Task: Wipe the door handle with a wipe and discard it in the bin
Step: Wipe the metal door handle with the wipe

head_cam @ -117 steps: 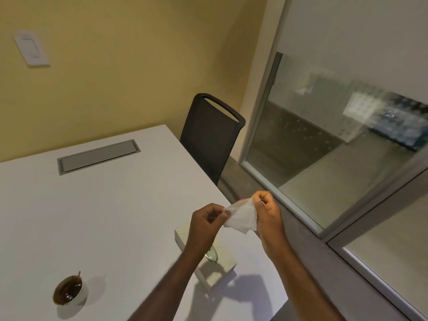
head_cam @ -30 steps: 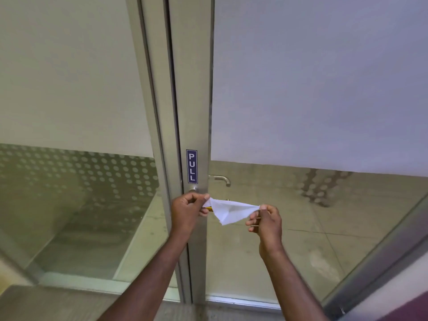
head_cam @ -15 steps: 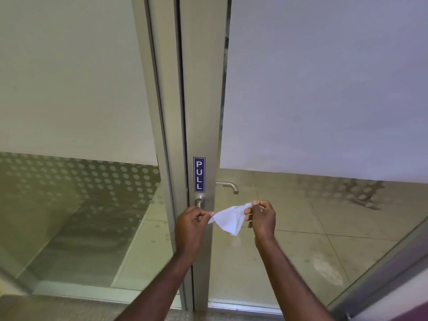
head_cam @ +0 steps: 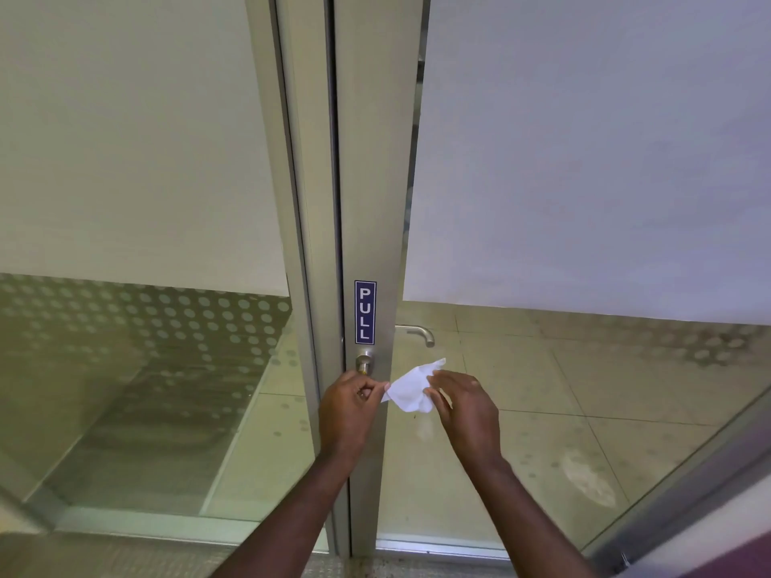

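A white wipe [head_cam: 411, 387] is held between both hands in front of a glass door. My left hand [head_cam: 350, 410] pinches its left corner, just below the round metal base of the door handle [head_cam: 364, 363] on the silver door stile. My right hand [head_cam: 467, 406] grips the wipe's right side, fingers curled into it. The near lever of the handle is mostly hidden behind my left hand. A second metal lever [head_cam: 417, 333] shows through the glass on the far side. No bin is in view.
A blue PULL sign [head_cam: 365, 312] is stuck on the door stile [head_cam: 375, 181] above the handle. Frosted glass panels stand left [head_cam: 125, 160] and right [head_cam: 584, 160], clear lower down. A tiled floor [head_cam: 542, 390] lies beyond the door.
Since the table, I have come up to the door with the wipe. In the last second my hands moved closer together, bunching the wipe, and the view closed in on the handle.
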Motion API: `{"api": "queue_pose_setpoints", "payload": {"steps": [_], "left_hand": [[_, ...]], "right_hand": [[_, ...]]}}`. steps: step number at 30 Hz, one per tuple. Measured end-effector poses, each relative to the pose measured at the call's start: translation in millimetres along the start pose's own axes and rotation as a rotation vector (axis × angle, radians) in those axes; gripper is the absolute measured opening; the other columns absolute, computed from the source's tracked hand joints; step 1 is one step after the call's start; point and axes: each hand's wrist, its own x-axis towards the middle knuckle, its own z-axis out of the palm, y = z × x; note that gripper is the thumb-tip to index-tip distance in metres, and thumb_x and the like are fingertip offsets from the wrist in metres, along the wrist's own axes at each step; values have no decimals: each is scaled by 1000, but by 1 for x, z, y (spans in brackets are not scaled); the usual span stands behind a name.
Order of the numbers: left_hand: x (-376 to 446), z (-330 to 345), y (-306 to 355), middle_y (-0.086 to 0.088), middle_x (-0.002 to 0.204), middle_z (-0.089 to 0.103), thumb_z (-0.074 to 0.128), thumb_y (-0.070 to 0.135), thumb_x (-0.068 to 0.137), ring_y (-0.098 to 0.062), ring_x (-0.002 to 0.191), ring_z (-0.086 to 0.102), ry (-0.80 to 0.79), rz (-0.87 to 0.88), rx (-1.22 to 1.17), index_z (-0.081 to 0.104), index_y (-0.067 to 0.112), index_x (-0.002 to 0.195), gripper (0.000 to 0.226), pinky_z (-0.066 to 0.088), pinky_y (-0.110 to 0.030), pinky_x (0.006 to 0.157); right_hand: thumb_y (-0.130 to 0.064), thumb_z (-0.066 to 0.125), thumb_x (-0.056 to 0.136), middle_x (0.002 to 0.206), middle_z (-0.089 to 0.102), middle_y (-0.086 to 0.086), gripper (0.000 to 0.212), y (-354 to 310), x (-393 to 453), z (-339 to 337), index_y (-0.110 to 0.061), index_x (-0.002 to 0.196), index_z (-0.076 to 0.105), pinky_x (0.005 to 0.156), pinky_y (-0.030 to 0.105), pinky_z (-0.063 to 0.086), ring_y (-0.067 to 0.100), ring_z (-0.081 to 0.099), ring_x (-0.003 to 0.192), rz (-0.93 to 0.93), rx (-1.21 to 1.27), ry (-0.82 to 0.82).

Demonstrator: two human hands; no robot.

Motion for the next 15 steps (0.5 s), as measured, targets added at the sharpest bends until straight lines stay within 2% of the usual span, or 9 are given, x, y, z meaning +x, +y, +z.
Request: {"api": "queue_pose_setpoints", "payload": {"steps": [4, 6, 9, 11, 12, 13, 15], "left_hand": [[2, -1, -1, 10, 73, 60, 82, 25, 82, -8, 67, 60, -14, 36, 70, 72, 23, 70, 15, 46, -28, 57], [1, -3, -3, 10, 75, 61, 79, 25, 84, -11, 71, 61, -19, 69, 83, 72, 23, 73, 14, 50, -31, 60], [-1, -7, -5, 10, 79, 63, 74, 24, 88, -15, 80, 62, -15, 145, 120, 71, 21, 77, 12, 54, -37, 64], [-2, -11, -6, 9, 87, 65, 72, 20, 90, -20, 90, 62, 23, 246, 174, 72, 20, 86, 4, 54, -40, 70], [-2, -14, -7, 7, 95, 66, 70, 16, 91, -22, 97, 62, 49, 310, 191, 72, 19, 95, 6, 54, -41, 76], [-1, -17, -7, 3, 107, 66, 68, 12, 91, -24, 108, 61, 69, 372, 208, 72, 18, 107, 17, 54, -43, 87], [5, -22, -6, -7, 141, 58, 63, 6, 93, -29, 138, 47, 80, 481, 267, 61, 12, 135, 43, 40, -49, 115]], "right_hand": [[-13, 82, 76, 90, 77, -4, 14, -3, 11, -11, -19, 87, 76, 63, 33, 55, 25, 69, 91, -222, -142, -50], [-11, 80, 75, 86, 75, -3, 16, -4, 15, -14, -20, 88, 76, 60, 35, 55, 25, 68, 91, -254, -151, -77], [-9, 73, 80, 94, 76, -1, 26, -6, 15, -15, -22, 103, 75, 64, 37, 55, 25, 66, 103, -231, -148, -145], [-3, 71, 78, 98, 77, -4, 29, -7, 16, -15, -22, 100, 75, 66, 32, 54, 25, 67, 110, -285, -191, -178], [0, 69, 76, 98, 77, -6, 29, -8, 16, -16, -23, 92, 74, 66, 27, 49, 26, 67, 111, -304, -206, -195], [3, 68, 72, 95, 77, -6, 28, -9, 17, -16, -23, 83, 70, 64, 23, 42, 26, 68, 108, -316, -211, -206], [5, 67, 66, 86, 76, -3, 27, -12, 17, -18, -21, 72, 65, 61, 22, 37, 29, 70, 94, -350, -232, -220]]}}
